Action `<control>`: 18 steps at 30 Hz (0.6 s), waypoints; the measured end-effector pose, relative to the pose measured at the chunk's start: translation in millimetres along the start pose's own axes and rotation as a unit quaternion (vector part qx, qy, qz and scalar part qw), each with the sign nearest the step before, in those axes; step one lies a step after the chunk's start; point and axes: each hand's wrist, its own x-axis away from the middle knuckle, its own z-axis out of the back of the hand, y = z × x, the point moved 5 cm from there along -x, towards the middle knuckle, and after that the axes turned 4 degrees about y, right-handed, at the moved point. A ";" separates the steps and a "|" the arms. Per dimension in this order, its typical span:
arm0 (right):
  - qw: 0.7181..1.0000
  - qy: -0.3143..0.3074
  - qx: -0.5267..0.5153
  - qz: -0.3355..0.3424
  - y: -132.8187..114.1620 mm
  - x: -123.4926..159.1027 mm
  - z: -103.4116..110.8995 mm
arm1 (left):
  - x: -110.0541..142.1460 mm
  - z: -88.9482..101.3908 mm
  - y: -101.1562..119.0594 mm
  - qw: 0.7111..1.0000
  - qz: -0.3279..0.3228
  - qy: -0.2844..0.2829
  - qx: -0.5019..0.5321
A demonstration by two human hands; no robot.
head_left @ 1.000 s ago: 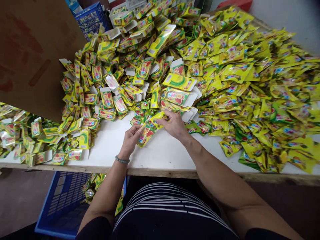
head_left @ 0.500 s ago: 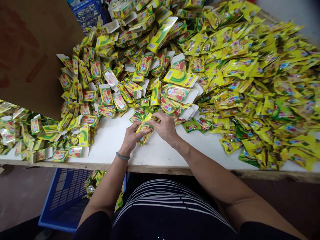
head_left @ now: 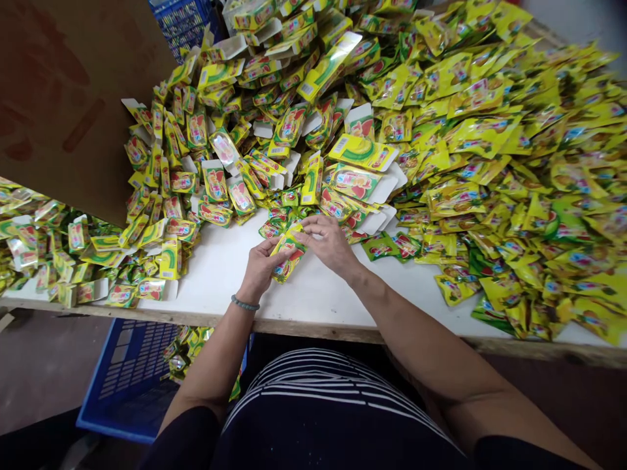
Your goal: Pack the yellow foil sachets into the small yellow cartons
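Note:
A small yellow-and-green carton (head_left: 290,256), printed with red fruit, is tilted just above the white tabletop. My left hand (head_left: 263,264) is closed around its lower left side, thumb across the printed front. At the carton's upper end my right hand (head_left: 329,243) has its fingers bent and pressed to the edge; the flap there is mostly hidden by them. Right behind the hands lie green sachets (head_left: 277,219) and open cartons with white flaps, such as the carton (head_left: 353,181) at centre.
Cartons (head_left: 225,147) pile up at back left, and a large heap of yellow sachets (head_left: 484,137) covers the right. A brown cardboard box (head_left: 83,98) stands at left. Below the wooden table edge (head_left: 313,328) is a blue crate (head_left: 117,385) holding sachets; another blue crate (head_left: 183,26) is behind.
My right hand's fingers have shifted at the carton's upper end, uncovering more of its front. My left hand keeps its hold. The whole view has moved slightly.

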 end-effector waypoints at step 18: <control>0.992 -0.124 0.012 -0.022 -10.7 8.4 -24.8 | -7.7 7.2 -0.7 0.999 -0.007 -0.015 -0.030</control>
